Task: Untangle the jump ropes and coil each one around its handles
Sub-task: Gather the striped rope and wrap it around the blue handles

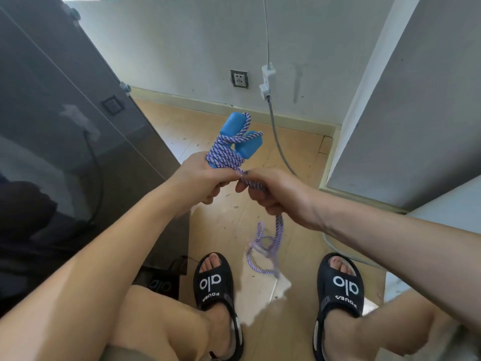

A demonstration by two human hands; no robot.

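Note:
A purple-and-white braided jump rope (226,152) is wound several times around its two blue handles (248,147), which stick up side by side. My left hand (205,179) grips the lower ends of the handles and the wound coils. My right hand (270,191) grips the rope just beside the left hand. The loose tail of the rope (263,248) hangs from my right hand in blurred loops above the floor between my feet. Only this one rope is in view.
I stand on a wooden floor (299,157) in black slippers (214,282). A dark glossy cabinet (65,126) rises on the left, a grey wall corner (403,113) on the right. A grey cable (277,136) hangs from a white plug by a wall socket (239,78).

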